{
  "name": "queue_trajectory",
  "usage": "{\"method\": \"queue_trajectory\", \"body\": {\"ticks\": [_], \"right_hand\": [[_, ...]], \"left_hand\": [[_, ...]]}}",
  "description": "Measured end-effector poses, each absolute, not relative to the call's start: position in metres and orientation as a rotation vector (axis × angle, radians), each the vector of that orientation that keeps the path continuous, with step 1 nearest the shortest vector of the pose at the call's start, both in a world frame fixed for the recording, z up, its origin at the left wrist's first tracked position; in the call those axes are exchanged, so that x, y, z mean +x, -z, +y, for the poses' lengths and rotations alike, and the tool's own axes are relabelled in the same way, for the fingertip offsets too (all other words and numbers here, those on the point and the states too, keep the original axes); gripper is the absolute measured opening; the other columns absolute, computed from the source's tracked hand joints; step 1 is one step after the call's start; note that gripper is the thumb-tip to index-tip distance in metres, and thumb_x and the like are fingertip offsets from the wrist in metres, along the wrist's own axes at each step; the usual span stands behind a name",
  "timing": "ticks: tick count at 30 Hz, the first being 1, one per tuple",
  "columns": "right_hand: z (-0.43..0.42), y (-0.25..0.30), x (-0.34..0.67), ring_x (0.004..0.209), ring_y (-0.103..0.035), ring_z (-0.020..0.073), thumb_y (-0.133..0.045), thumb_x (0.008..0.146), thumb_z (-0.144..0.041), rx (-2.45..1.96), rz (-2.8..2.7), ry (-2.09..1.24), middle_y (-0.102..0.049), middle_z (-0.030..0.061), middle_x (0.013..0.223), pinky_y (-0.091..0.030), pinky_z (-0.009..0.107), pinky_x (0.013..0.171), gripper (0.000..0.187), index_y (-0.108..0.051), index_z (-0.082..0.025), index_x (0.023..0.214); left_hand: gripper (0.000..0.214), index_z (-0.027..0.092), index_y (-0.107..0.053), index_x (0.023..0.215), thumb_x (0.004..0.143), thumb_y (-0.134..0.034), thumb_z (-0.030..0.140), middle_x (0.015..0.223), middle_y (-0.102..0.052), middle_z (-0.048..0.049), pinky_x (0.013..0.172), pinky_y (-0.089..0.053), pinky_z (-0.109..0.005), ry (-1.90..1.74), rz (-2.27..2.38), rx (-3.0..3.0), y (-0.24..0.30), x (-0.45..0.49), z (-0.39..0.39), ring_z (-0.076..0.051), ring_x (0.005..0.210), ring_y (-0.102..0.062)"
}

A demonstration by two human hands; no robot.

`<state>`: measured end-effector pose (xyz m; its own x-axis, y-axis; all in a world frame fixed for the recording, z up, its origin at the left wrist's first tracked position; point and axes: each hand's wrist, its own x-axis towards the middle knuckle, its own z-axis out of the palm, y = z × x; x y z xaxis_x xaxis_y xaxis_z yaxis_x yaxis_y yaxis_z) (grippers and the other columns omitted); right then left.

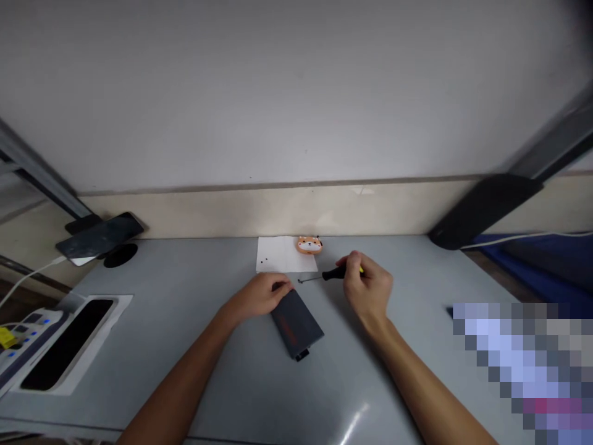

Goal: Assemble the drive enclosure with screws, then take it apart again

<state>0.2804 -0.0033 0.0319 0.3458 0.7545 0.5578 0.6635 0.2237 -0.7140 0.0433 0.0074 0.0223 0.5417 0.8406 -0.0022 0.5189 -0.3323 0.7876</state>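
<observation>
Table: a grey, smooth-topped work table (194, 371) carries everything; its far edge meets a cream upstand below a pale wall.
Tray at left edge: a white rectangular tray with a long black inset (69, 343) lies along the left edge, with a white power strip with blue switches (23, 327) just beside it.
Phone at far left corner: a dark smartphone (99, 238) leans on a black round stand, a white cable running to it.
Device: a dark grey flat rectangular device with a reddish stripe (296, 327) lies at the middle of the table, turned at an angle, its casing closed as far as can be seen.
Paper: a white square sheet of paper (282, 254) lies at the far edge; a few tiny dark specks on it, likely screws, suggest some fasteners are already out, though they are too small to be sure.
Left hand: the left hand (259, 295) rests curled on the far end of the device, pressing it down.
Right hand: the right hand (368, 287) is clenched around a small screwdriver with a black and yellow handle (331, 274), whose thin shaft points left to a spot just past the device's far end.
Figurine: a small orange and white animal-shaped figure (309, 245) sits on the paper's far right corner.
Progress: judged as early to middle; the shell not yet lifted.
</observation>
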Motion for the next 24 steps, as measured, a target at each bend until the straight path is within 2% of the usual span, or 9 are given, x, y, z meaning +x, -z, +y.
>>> {"method": "queue_trajectory", "body": {"ticks": [3,6,10,20,24], "right_hand": [[-0.005,-0.028,0.274,0.055,-0.055,0.0137,-0.044,0.102,-0.042,-1.455,-1.399,-0.134,-0.064,0.0015,0.060,-0.037,0.027,0.058,0.048,-0.073,-0.017,0.072],[-0.008,-0.027,0.271,0.054,-0.053,0.0132,-0.044,0.102,-0.040,-1.439,-1.422,-0.058,-0.063,0.0013,0.059,-0.036,0.027,0.058,0.048,-0.073,-0.017,0.072],[-0.009,-0.032,0.275,0.051,-0.051,0.0126,-0.045,0.101,-0.038,-1.451,-1.355,-0.007,-0.057,0.0002,0.054,-0.035,0.027,0.057,0.048,-0.072,-0.017,0.068],[-0.006,-0.028,0.276,0.053,-0.055,0.0136,-0.045,0.101,-0.040,-1.464,-1.361,-0.032,-0.062,0.0010,0.057,-0.036,0.027,0.058,0.048,-0.072,-0.017,0.068],[-0.011,-0.029,0.272,0.052,-0.052,0.0135,-0.043,0.102,-0.038,-1.369,-1.378,-0.037,-0.057,0.0001,0.054,-0.037,0.028,0.057,0.049,-0.070,-0.017,0.066]], "left_hand": [[0.031,0.020,-0.073,0.102,0.102,-0.046,0.035,0.089,-0.074,-0.0039,0.071,-0.049,-0.028,-0.637,1.200,2.011,-0.016,0.040,0.015,-0.018,0.080,-0.066],[0.022,0.023,-0.073,0.107,0.099,-0.054,0.031,0.102,-0.076,-0.0038,0.081,-0.050,-0.030,-0.722,1.339,2.115,-0.010,0.034,0.022,-0.020,0.089,-0.068],[0.022,0.025,-0.073,0.109,0.101,-0.053,0.028,0.112,-0.075,-0.0026,0.086,-0.049,-0.030,-0.752,1.375,2.221,-0.005,0.030,0.024,-0.018,0.095,-0.068],[0.024,0.026,-0.073,0.112,0.102,-0.052,0.031,0.106,-0.075,-0.0025,0.086,-0.050,-0.029,-0.756,1.378,2.291,0.001,0.036,0.021,-0.018,0.094,-0.069],[0.028,0.028,-0.072,0.119,0.101,-0.056,0.041,0.111,-0.074,-0.0025,0.088,-0.050,-0.030,-0.753,1.322,2.256,-0.001,0.037,0.018,-0.018,0.095,-0.068]]}}
